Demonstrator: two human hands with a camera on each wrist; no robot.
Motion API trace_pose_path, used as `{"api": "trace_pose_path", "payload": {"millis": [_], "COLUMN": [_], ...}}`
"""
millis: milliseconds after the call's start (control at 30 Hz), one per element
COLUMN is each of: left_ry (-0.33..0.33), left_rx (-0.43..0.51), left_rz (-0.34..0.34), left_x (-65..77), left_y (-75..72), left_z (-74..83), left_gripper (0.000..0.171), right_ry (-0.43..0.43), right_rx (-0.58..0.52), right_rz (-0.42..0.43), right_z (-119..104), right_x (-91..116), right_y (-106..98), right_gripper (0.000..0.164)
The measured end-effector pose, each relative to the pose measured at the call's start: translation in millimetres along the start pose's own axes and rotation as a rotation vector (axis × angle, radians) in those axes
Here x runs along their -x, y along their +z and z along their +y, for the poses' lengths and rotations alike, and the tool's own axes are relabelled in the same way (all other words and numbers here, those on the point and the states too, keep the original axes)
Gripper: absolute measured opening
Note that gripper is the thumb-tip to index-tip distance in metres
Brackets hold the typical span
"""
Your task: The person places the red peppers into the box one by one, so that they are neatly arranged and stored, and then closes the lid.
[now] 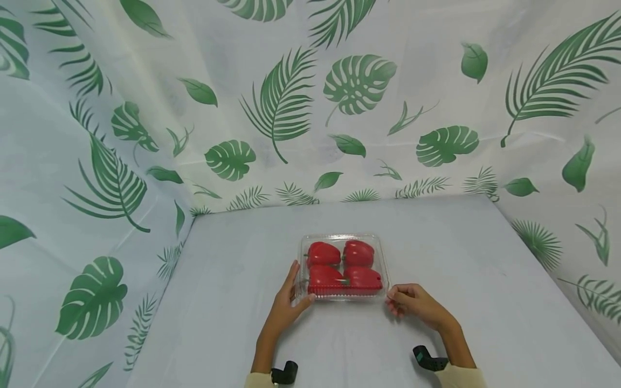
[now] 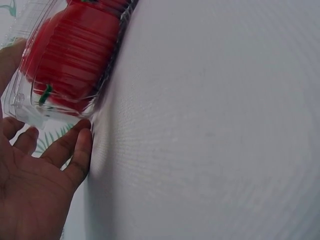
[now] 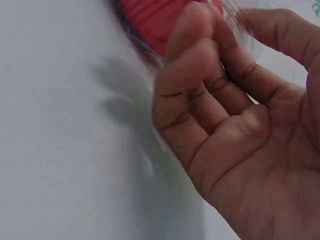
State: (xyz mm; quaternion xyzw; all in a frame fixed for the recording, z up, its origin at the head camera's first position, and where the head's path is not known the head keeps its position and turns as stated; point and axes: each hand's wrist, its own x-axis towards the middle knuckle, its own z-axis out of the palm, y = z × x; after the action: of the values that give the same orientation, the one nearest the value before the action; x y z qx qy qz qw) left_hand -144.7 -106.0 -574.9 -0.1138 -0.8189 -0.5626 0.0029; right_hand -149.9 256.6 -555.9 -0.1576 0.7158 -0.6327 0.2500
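Note:
A clear plastic clamshell container (image 1: 343, 238) stands on the table with several red bell peppers (image 1: 359, 253) inside; green stems show on some. At its front left corner is my left hand (image 1: 285, 308), its thumb by the front edge and its fingers spread along the left side. In the left wrist view, those fingers (image 2: 70, 145) look relaxed beside the container's end, and one pepper (image 2: 75, 50) shows through the ribbed wall. My right hand (image 1: 417, 304) pinches the front right corner edge between thumb and index finger. Its other fingers (image 3: 185, 90) curl loosely below the edge.
A white-covered table (image 1: 233, 258) lies under the container. White cloth with green leaf prints (image 1: 359, 83) hangs behind and at both sides. Each wrist wears a small black camera, one on the left (image 1: 285, 373) and one on the right (image 1: 429, 359).

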Motion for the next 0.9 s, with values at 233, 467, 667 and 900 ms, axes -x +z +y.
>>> {"api": "trace_pose_path", "payload": {"millis": [233, 467, 667, 900], "left_ry": [0.0, -0.006, -0.046, -0.088], "left_rx": [-0.005, 0.175, 0.218, 0.201], "left_rz": [-0.017, -0.037, -0.011, -0.033], "left_x": [0.5, 6.5, 9.0, 13.5], "left_y": [-0.5, -7.2, -9.1, -16.6], "left_z": [-3.2, -6.7, -1.4, 34.0], "left_gripper": [0.081, 0.063, 0.057, 0.053], "right_ry": [0.053, 0.098, 0.095, 0.078], "right_rx": [0.057, 0.162, 0.158, 0.133], "right_rz": [-0.049, 0.119, 0.151, 0.157], "right_z": [-10, -13, -9, -8], "right_x": [1, -4, -4, -2], "right_y": [-7, -11, -6, -2], "right_gripper": [0.039, 0.045, 0.038, 0.037]}}
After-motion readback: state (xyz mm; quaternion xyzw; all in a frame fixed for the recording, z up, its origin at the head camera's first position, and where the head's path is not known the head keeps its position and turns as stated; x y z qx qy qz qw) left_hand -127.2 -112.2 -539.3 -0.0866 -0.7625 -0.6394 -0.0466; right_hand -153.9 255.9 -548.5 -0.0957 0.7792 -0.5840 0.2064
